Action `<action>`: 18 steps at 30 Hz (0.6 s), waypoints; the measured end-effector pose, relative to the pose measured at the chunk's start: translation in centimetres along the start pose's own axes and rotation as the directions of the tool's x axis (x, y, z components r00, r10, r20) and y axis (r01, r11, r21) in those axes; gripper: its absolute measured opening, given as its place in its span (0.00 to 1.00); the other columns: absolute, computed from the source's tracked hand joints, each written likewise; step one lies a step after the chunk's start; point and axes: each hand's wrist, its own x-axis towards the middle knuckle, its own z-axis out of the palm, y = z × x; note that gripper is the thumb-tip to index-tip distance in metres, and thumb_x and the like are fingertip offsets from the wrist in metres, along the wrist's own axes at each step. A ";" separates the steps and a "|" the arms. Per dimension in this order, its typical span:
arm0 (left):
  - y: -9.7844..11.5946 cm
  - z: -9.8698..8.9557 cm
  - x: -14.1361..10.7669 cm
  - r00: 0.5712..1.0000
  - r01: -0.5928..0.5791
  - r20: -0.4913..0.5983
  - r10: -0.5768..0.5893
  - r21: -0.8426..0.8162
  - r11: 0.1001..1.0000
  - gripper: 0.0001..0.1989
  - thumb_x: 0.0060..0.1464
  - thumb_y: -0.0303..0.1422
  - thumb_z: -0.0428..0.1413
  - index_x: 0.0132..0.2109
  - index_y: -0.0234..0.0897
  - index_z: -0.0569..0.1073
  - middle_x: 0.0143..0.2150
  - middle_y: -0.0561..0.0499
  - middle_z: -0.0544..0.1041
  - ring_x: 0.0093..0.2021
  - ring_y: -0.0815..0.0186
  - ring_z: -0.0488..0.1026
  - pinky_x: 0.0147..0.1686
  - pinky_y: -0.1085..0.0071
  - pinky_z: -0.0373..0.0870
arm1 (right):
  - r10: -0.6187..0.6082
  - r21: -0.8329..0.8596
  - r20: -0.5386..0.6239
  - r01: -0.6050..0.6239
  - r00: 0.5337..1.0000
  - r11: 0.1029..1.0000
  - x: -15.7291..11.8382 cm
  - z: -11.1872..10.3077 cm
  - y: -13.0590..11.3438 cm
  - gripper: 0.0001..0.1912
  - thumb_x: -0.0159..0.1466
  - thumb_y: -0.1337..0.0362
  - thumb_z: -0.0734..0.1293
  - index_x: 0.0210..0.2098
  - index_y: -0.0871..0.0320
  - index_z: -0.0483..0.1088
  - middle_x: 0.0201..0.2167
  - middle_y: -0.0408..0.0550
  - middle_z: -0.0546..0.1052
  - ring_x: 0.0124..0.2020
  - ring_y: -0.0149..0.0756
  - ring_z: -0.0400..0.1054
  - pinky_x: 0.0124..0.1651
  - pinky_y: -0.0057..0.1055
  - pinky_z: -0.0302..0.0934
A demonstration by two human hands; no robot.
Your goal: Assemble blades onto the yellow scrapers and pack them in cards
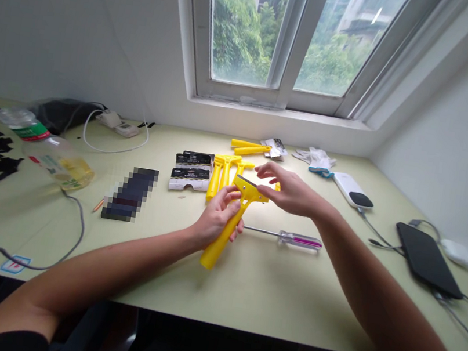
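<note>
In the head view, the left hand point(218, 220) wraps firmly around the upper handle of a yellow scraper point(216, 249), its thumb along the near side. The scraper is raised above the pale green table point(276, 305) and tilted, its handle end toward the person and its wide head up and away; this hold seems meant to keep the handle steady and leave the head free. The right hand point(288, 191) is at the head's right end, thumb and fingers spread apart rather than pinching, the fingers arched above the dark strip point(247, 181) along the head's edge, perhaps to stay off it. Whether the thumb presses on the head, I cannot tell.

A clear-handled screwdriver point(301, 241) lies just beyond the hands, its handle to the right, probably handy for the right hand. Behind, more yellow scrapers point(226, 170) lie grouped beside black-and-white boxes point(189, 180), likely set together to stay within reach.
</note>
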 end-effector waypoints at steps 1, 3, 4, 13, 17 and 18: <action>0.3 -0.3 0.0 1.000 -0.009 -0.028 0.009 0.002 1.000 0.18 0.57 0.39 0.56 0.52 0.41 0.61 0.59 0.42 0.61 0.22 0.74 0.72 0.13 0.76 0.65 | 0.024 -0.118 -0.007 -0.025 1.000 0.993 -0.8 -0.7 -0.1 0.14 0.62 0.55 0.64 0.45 0.54 0.65 0.46 0.52 0.73 0.48 0.45 0.69 0.48 0.42 0.65; 1.1 -1.2 0.0 0.996 -0.042 -0.081 0.042 0.005 0.999 0.18 0.57 0.38 0.57 0.51 0.41 0.62 0.57 0.43 0.62 0.22 0.74 0.72 0.13 0.75 0.65 | 0.100 -0.295 0.086 -0.071 0.991 0.953 -2.9 -1.8 0.3 0.17 0.61 0.53 0.65 0.46 0.54 0.67 0.46 0.51 0.74 0.48 0.47 0.69 0.48 0.43 0.63; 1.5 -1.7 0.1 0.992 -0.066 -0.107 0.066 0.005 0.998 0.18 0.56 0.38 0.57 0.51 0.41 0.62 0.56 0.44 0.63 0.22 0.74 0.72 0.13 0.75 0.65 | 0.163 -0.358 0.167 -0.095 0.972 0.929 -4.2 -2.2 0.7 0.19 0.59 0.52 0.66 0.46 0.53 0.68 0.47 0.51 0.74 0.47 0.48 0.69 0.48 0.43 0.63; 2.1 -3.7 0.4 0.980 -0.122 -0.162 0.117 -0.017 0.992 0.18 0.56 0.36 0.57 0.51 0.43 0.62 0.52 0.47 0.65 0.23 0.74 0.72 0.14 0.76 0.66 | 0.357 -0.442 0.277 -0.212 0.892 0.872 -11.6 -2.8 5.2 0.11 0.61 0.56 0.65 0.39 0.54 0.72 0.41 0.51 0.74 0.42 0.45 0.70 0.44 0.41 0.64; 1.6 -3.7 0.2 0.984 -0.118 -0.137 0.117 -0.003 0.993 0.17 0.56 0.37 0.57 0.51 0.43 0.63 0.52 0.47 0.64 0.23 0.74 0.72 0.15 0.76 0.66 | 0.277 -0.156 0.181 -0.251 0.943 0.955 -11.3 -6.0 3.6 0.16 0.59 0.52 0.69 0.43 0.52 0.72 0.44 0.49 0.76 0.45 0.45 0.71 0.47 0.40 0.65; 1.5 -3.6 0.2 0.985 -0.113 -0.131 0.112 -0.004 0.994 0.17 0.56 0.37 0.57 0.52 0.43 0.63 0.52 0.47 0.64 0.23 0.74 0.72 0.15 0.76 0.66 | 0.234 -0.040 0.134 -0.231 0.963 0.972 -11.0 -6.7 3.1 0.16 0.58 0.53 0.70 0.43 0.53 0.72 0.44 0.50 0.77 0.46 0.45 0.71 0.47 0.39 0.66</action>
